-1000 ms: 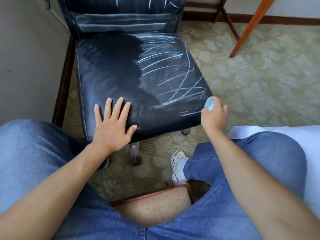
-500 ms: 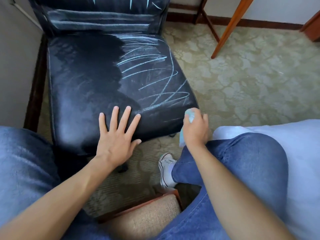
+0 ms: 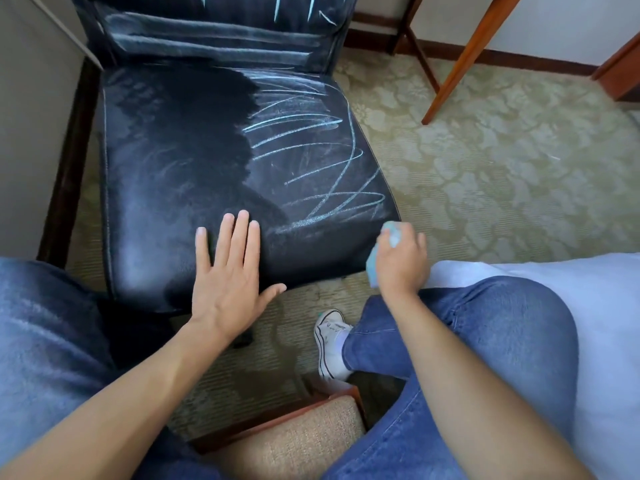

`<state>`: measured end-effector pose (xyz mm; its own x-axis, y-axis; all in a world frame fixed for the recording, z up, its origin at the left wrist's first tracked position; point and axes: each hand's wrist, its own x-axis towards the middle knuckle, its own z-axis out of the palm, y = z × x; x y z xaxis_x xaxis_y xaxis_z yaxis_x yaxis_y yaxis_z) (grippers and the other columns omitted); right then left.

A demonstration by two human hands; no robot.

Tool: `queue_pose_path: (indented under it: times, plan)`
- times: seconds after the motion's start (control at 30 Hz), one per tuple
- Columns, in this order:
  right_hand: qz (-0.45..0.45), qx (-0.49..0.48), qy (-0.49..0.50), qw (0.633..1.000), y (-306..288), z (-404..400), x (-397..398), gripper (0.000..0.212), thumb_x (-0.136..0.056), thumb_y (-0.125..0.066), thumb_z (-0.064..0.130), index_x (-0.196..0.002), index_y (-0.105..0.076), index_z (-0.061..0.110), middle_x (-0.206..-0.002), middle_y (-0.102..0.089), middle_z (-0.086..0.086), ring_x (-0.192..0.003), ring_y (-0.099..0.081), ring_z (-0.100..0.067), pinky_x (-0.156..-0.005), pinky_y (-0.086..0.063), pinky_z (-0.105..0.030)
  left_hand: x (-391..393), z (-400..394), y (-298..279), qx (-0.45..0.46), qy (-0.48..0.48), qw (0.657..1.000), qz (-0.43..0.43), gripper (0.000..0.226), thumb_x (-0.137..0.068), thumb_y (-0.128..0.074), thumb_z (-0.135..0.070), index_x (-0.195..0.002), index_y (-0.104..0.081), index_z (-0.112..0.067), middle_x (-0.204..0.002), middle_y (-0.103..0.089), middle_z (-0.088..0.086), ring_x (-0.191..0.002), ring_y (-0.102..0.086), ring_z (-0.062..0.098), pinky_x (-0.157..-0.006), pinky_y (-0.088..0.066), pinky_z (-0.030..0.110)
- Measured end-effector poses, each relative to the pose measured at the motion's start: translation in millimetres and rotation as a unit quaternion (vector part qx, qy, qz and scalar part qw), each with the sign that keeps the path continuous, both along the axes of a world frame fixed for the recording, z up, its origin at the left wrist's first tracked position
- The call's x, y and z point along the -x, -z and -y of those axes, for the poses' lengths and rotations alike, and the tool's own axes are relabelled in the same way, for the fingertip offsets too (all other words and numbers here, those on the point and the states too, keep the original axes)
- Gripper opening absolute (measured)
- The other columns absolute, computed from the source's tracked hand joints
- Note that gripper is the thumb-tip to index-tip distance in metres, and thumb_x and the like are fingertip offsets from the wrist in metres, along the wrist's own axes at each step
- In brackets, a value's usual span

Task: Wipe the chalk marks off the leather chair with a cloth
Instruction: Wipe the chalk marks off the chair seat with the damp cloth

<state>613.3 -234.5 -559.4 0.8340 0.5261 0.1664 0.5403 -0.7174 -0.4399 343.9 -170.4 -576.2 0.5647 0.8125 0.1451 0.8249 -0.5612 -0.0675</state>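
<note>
A black leather chair [image 3: 173,174] stands in front of me. White chalk marks [image 3: 311,161] scrawl across the right half of its seat, and more streak the backrest. The left half of the seat looks smeared and darker. My left hand [image 3: 228,275] lies flat on the seat's front edge with its fingers straight. My right hand [image 3: 401,258] grips a light blue cloth [image 3: 377,261] at the seat's front right corner, just off the leather.
A grey wall [image 3: 31,133] runs close along the chair's left side. Wooden furniture legs [image 3: 460,64] stand on the patterned carpet at the back right. My knees in jeans frame the view, with a white shoe [image 3: 330,337] and a beige cushioned seat edge [image 3: 294,441] below.
My left hand has drawn its fingers closer together on the seat. The right hand with the cloth has stayed at the seat's front right corner, sinking slightly while the view shifted.
</note>
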Motion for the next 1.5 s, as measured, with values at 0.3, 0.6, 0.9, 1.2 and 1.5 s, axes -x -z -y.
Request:
queue_pose_path:
  times: [0.3,0.6,0.9,1.2,1.5]
  plan:
    - [0.071,0.002,-0.384,0.921,-16.1,-21.6,100.5,0.023,-0.088,-0.058,0.044,-0.105,-0.070,0.035,-0.092,-0.052,0.002,-0.069,-0.060,-0.025,-0.056,-0.049,-0.033,0.7,-1.0,-6.1,0.020,-0.007,0.999,0.027,0.111,-0.082,-0.066,-0.074,-0.162,-0.029,-0.007,-0.171,-0.023,0.016,-0.158,-0.016,0.042,-0.124,-0.012,0.066]
    - [0.034,-0.016,-0.267,0.963,-23.9,-29.7,78.8,0.019,-0.093,-0.060,0.036,-0.108,-0.070,0.030,-0.093,-0.050,0.000,-0.068,-0.058,-0.027,-0.058,-0.047,-0.034,7.2,-6.0,-8.7,0.043,-0.003,0.997,0.061,0.106,-0.089,-0.055,-0.075,-0.163,-0.025,-0.005,-0.173,-0.019,0.014,-0.160,-0.015,0.032,-0.129,-0.013,0.055]
    - [0.022,0.025,-0.221,0.975,-32.3,-57.0,72.3,0.025,-0.095,-0.056,0.042,-0.113,-0.067,0.031,-0.100,-0.050,0.000,-0.079,-0.062,-0.033,-0.071,-0.045,-0.036,14.7,-8.6,-19.9,0.055,0.066,0.994,0.068,0.102,-0.083,-0.076,-0.055,-0.159,-0.035,-0.001,-0.168,-0.030,0.016,-0.156,-0.027,0.037,-0.125,-0.027,0.049]
    - [0.013,0.074,-0.185,0.980,-36.3,-63.6,41.8,0.028,-0.094,-0.057,0.045,-0.118,-0.067,0.033,-0.109,-0.056,-0.004,-0.091,-0.063,-0.037,-0.075,-0.042,-0.038,8.9,-12.0,-28.4,0.089,0.114,0.988,0.062,0.088,-0.083,-0.077,-0.050,-0.155,-0.047,-0.008,-0.165,-0.040,0.007,-0.152,-0.037,0.030,-0.114,-0.046,0.042]
    - [0.016,0.105,-0.202,0.974,-44.6,-89.5,10.3,0.031,-0.096,-0.052,0.047,-0.120,-0.067,0.035,-0.110,-0.058,-0.002,-0.097,-0.062,-0.035,-0.078,-0.041,-0.037,-2.1,-30.3,-29.5,0.075,0.111,0.990,0.043,0.084,-0.094,-0.055,-0.066,-0.160,-0.037,-0.016,-0.169,-0.030,0.014,-0.156,-0.027,0.037,-0.125,-0.025,0.057]
